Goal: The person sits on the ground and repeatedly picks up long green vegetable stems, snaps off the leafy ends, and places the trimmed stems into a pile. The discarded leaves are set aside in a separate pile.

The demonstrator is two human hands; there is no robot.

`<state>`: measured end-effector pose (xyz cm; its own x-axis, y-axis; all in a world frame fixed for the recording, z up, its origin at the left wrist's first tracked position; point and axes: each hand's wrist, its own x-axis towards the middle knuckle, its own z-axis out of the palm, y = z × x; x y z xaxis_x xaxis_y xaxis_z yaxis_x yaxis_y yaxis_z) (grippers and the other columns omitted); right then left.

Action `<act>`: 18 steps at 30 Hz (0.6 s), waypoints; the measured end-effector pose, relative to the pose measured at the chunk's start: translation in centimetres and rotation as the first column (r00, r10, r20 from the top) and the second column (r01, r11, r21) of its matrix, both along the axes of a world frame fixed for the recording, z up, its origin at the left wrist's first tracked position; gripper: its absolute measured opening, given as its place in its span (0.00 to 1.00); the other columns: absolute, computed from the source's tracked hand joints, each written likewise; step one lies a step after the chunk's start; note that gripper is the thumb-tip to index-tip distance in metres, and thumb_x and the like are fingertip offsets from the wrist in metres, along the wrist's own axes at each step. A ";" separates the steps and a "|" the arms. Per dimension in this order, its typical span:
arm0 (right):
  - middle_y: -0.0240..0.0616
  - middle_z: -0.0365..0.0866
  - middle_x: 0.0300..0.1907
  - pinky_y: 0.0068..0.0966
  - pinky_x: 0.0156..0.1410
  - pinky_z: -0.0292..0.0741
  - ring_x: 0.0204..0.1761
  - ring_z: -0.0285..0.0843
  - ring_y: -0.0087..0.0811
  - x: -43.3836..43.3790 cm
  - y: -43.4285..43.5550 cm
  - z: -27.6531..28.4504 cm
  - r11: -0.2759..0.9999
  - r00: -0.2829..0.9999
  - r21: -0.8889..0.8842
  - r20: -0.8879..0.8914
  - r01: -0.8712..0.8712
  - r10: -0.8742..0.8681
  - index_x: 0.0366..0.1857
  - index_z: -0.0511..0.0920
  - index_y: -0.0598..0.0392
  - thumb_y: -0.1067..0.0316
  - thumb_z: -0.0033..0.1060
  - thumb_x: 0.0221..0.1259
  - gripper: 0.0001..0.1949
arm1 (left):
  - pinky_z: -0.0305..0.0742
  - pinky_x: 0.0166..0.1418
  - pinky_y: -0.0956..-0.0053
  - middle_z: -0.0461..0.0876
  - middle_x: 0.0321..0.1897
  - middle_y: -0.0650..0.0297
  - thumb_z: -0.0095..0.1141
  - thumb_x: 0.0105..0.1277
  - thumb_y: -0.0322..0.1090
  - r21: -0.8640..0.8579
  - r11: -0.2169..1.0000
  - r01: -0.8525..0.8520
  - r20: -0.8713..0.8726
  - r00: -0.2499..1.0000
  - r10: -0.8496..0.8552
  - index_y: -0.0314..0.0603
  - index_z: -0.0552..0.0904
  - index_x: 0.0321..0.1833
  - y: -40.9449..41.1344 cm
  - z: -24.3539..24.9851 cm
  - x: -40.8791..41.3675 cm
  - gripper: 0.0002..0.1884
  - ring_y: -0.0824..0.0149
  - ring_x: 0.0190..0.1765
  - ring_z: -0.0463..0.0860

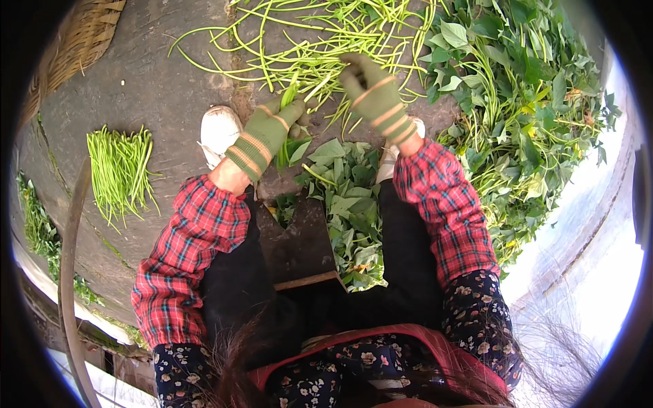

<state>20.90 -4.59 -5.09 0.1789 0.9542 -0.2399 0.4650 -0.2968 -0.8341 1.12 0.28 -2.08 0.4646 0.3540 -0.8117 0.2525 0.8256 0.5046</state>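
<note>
My left hand (273, 127), in a green knit glove with orange bands, is closed around a small bunch of green leafy stems (289, 94). The stem ends stick out above the fist, and leaves (297, 151) hang below it. To the right, my right hand (371, 94), gloved the same way, is over the near edge of a loose heap of stripped green stems (316, 56). Its fingers are curled and slightly blurred, so whether they pinch a stem is unclear. Picked-off leaves (349, 188) lie between my legs.
A neat bundle of stems (120, 173) lies at left on the dark floor. Leafy vines (515, 112) are heaped along the right. A woven basket (81, 46) stands at upper left, near a curved wooden piece (71, 265). My white shoes (219, 130) flank the leaves.
</note>
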 end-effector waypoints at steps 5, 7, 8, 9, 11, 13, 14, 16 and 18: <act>0.44 0.81 0.40 0.35 0.47 0.77 0.42 0.80 0.43 5.4 2.4 -4.7 0.997 0.829 0.080 0.556 0.012 -0.054 0.39 0.82 0.47 0.64 0.56 0.56 0.09 | 0.74 0.39 0.76 0.73 0.26 0.68 0.49 0.69 0.37 -0.068 0.996 -0.064 0.045 0.997 0.067 0.27 0.77 0.51 0.0 -0.1 0.0 0.17 0.75 0.28 0.71; 0.42 0.79 0.45 0.36 0.48 0.77 0.45 0.79 0.42 6.5 3.0 -7.0 0.998 0.769 0.068 0.636 0.019 -0.058 0.40 0.82 0.45 0.63 0.58 0.54 0.10 | 0.75 0.39 0.76 0.73 0.26 0.68 0.49 0.69 0.36 -0.094 0.992 -0.078 0.052 0.995 0.083 0.27 0.77 0.51 0.2 0.0 0.1 0.17 0.75 0.28 0.71; 0.42 0.79 0.45 0.36 0.48 0.77 0.46 0.79 0.43 6.7 3.0 -7.8 0.999 0.751 0.045 0.659 0.024 -0.048 0.40 0.82 0.45 0.63 0.58 0.54 0.10 | 0.75 0.39 0.76 0.73 0.26 0.68 0.50 0.69 0.36 -0.103 0.991 -0.087 0.057 0.994 0.093 0.27 0.76 0.52 0.2 0.1 0.1 0.17 0.75 0.28 0.71; 0.42 0.78 0.46 0.37 0.48 0.77 0.47 0.78 0.43 6.7 3.1 -8.2 0.999 0.732 0.021 0.681 0.028 -0.035 0.40 0.81 0.45 0.63 0.58 0.54 0.10 | 0.75 0.39 0.76 0.73 0.26 0.68 0.50 0.69 0.36 -0.114 0.989 -0.095 0.062 0.993 0.103 0.27 0.76 0.52 0.2 0.1 0.0 0.17 0.75 0.27 0.71; 0.41 0.78 0.46 0.38 0.49 0.77 0.48 0.78 0.44 6.9 3.0 -8.8 0.998 0.706 -0.034 0.708 0.047 -0.009 0.41 0.81 0.45 0.63 0.59 0.53 0.11 | 0.74 0.38 0.76 0.73 0.26 0.68 0.50 0.69 0.36 -0.126 0.985 -0.122 0.051 0.990 0.129 0.27 0.76 0.51 0.2 0.1 0.2 0.17 0.75 0.27 0.71; 0.41 0.78 0.46 0.38 0.50 0.77 0.48 0.77 0.44 6.7 3.2 -8.6 0.994 0.701 -0.094 0.713 0.065 0.022 0.42 0.80 0.44 0.63 0.58 0.53 0.12 | 0.74 0.38 0.76 0.73 0.27 0.68 0.50 0.69 0.36 -0.133 0.982 -0.134 0.055 0.988 0.143 0.27 0.76 0.51 0.0 0.0 0.0 0.16 0.75 0.27 0.71; 0.42 0.78 0.45 0.38 0.49 0.76 0.47 0.77 0.44 6.8 3.2 -8.3 0.991 0.721 -0.128 0.690 0.040 0.060 0.42 0.80 0.45 0.63 0.58 0.53 0.12 | 0.74 0.38 0.76 0.73 0.27 0.68 0.50 0.69 0.36 -0.134 0.982 -0.130 0.067 0.988 0.140 0.27 0.76 0.51 -0.1 -0.2 -0.1 0.16 0.75 0.27 0.71; 0.42 0.78 0.45 0.38 0.49 0.76 0.47 0.77 0.44 6.9 3.1 -7.2 0.993 0.759 -0.115 0.644 -0.024 0.093 0.41 0.79 0.46 0.63 0.57 0.53 0.11 | 0.73 0.38 0.75 0.72 0.26 0.68 0.51 0.68 0.36 -0.131 0.983 -0.129 0.068 0.988 0.139 0.28 0.77 0.50 0.1 -0.1 -0.2 0.15 0.75 0.27 0.70; 0.42 0.79 0.41 0.37 0.46 0.75 0.44 0.78 0.44 7.0 2.7 -5.1 0.996 0.797 -0.041 0.597 -0.082 0.090 0.38 0.79 0.49 0.63 0.57 0.54 0.09 | 0.73 0.37 0.75 0.72 0.25 0.69 0.52 0.67 0.36 -0.129 0.983 -0.133 0.046 0.989 0.140 0.29 0.77 0.48 0.3 0.4 0.1 0.15 0.75 0.26 0.70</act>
<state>27.86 -1.92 -10.16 0.2083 0.9702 -0.1242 0.8937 -0.2404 -0.3789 1.21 0.55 -1.72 0.4639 0.3143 -0.8282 0.1080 0.9079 0.4051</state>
